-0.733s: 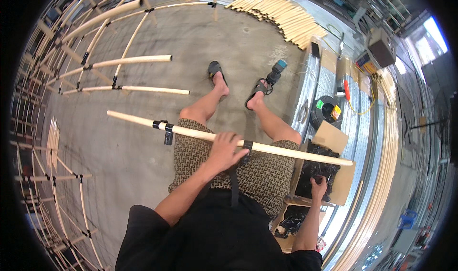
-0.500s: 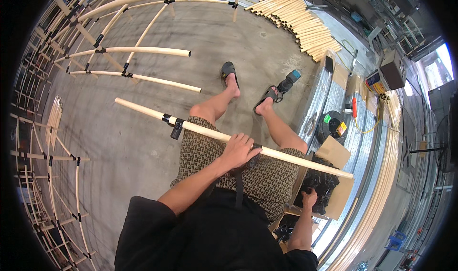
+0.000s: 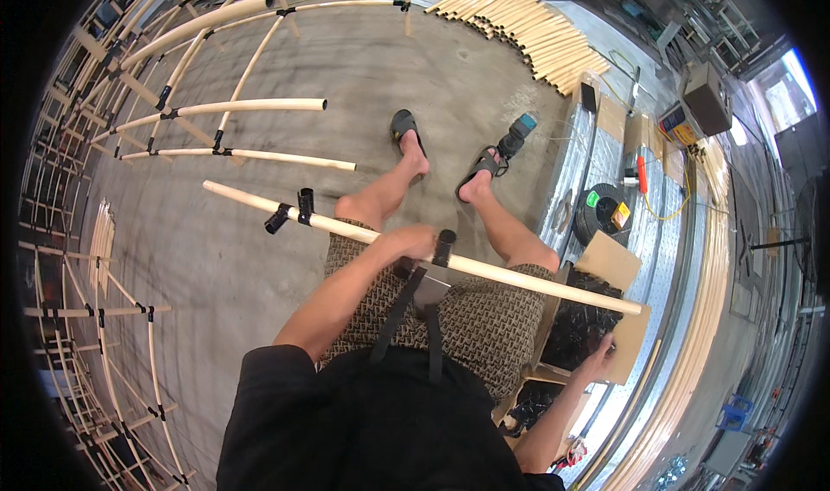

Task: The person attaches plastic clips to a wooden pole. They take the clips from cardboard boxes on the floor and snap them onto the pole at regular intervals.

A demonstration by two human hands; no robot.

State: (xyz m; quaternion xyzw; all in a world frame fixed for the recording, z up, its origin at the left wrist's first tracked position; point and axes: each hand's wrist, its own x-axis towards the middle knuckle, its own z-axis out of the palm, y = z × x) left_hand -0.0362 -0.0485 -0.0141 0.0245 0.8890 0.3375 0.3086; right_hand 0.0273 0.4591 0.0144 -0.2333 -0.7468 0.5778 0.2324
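A long cream pipe point(image 3: 519, 277) lies slantwise across my lap, its right end over an open cardboard box. My left hand point(image 3: 408, 243) is closed round the pipe near its middle, fingers mostly hidden beneath. Right beside that hand stands a black pipe joint point(image 3: 445, 247) on the pipe. Farther left, one black joint point(image 3: 277, 219) points down and another black joint point(image 3: 305, 204) points up. My right hand point(image 3: 596, 359) reaches into the box among dark black parts point(image 3: 577, 328), which look like more joints. Its fingertips are too unclear to show a hold.
Frames of jointed cream pipes point(image 3: 251, 105) stand at the left. A cordless power tool point(image 3: 519, 134) rests by my right foot. Cut pipes point(image 3: 527, 33) lie ahead. At the right are a black coil point(image 3: 596, 214), an orange-handled tool point(image 3: 641, 173) and long pipes point(image 3: 692, 344).
The pipe has turned about its length, so joints that hung down or lay flat now stick up. My left hand has shifted slightly left. My right hand has moved right and away within the box.
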